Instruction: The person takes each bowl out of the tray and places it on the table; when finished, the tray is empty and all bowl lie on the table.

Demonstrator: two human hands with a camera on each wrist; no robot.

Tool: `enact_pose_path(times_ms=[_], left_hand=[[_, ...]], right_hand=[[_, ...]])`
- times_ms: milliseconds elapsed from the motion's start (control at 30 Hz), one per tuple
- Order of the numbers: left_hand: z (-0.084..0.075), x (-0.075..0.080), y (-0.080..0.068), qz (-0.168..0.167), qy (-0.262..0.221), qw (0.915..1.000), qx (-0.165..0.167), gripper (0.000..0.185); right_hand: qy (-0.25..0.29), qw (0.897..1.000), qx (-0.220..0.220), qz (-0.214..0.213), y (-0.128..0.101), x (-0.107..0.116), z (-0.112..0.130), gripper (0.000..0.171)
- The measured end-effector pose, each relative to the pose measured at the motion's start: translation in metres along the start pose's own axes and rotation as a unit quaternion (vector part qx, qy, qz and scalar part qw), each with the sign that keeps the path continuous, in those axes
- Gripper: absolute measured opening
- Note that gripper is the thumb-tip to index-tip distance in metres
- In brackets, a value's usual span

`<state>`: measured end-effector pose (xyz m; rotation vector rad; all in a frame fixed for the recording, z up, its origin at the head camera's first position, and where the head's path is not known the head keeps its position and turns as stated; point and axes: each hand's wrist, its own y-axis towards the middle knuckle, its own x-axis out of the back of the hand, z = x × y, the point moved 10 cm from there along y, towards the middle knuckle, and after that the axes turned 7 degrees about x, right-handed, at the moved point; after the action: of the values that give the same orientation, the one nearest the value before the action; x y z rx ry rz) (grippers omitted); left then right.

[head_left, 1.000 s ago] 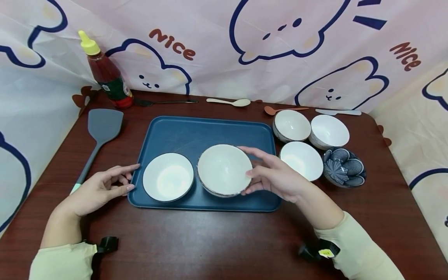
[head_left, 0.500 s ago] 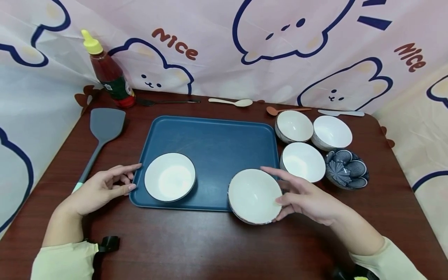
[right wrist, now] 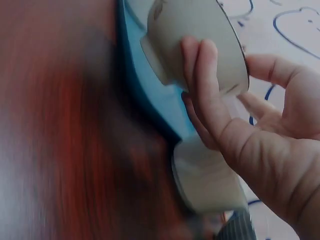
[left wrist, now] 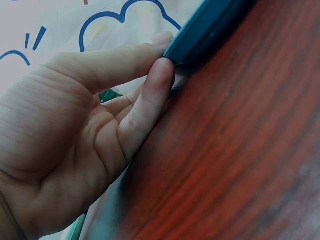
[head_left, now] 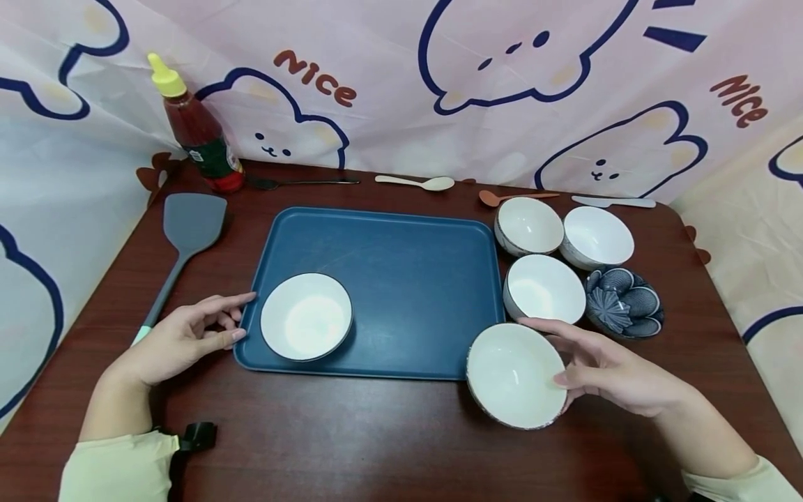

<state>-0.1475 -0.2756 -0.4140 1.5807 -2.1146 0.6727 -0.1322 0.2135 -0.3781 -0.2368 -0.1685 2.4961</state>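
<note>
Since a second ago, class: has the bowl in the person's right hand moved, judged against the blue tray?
Yes. The bowl in the right hand has moved right and toward the person, off the blue tray, past its near right corner.

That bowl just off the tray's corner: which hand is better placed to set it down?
Right. The right hand already grips the bowl by its rim, while the left hand rests against the tray edge.

Right wrist view motion-blurred: table smeared, patterned bowl cut by bottom edge. Left wrist view shows only a corner of tray; left hand cropped at left edge. Bottle label too small to read.
</note>
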Motion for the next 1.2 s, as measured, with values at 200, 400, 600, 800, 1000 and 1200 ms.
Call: enact_pose_path(times_ms=[200, 400, 600, 800, 1000, 1200], left_hand=[[0.000, -0.001, 0.000, 0.004, -0.007, 1.0000, 0.002, 0.054], [0.000, -0.002, -0.001, 0.004, -0.003, 1.0000, 0.007, 0.053], [0.001, -0.001, -0.002, 0.001, -0.002, 1.0000, 0.010, 0.053], [0.000, 0.000, -0.001, 0.003, -0.001, 1.0000, 0.006, 0.053], [0.000, -0.001, 0.000, 0.005, -0.006, 0.9999, 0.007, 0.053], [0.001, 0.000, 0.000, 0.001, -0.005, 0.9999, 0.010, 0.053]], right_hand=[[0.011, 1.000, 0.001, 0.006, -0.018, 0.017, -0.010, 0.067], [-0.011, 1.000, -0.019, -0.007, -0.033, 0.034, -0.018, 0.068], [-0.024, 1.000, -0.017, 0.000, -0.040, 0.042, -0.024, 0.068], [-0.045, 0.999, -0.005, 0.000, -0.044, 0.047, -0.027, 0.066], [-0.070, 0.997, -0.013, -0.015, -0.045, 0.051, -0.028, 0.066], [-0.094, 0.995, -0.012, -0.030, -0.045, 0.055, -0.025, 0.067]])
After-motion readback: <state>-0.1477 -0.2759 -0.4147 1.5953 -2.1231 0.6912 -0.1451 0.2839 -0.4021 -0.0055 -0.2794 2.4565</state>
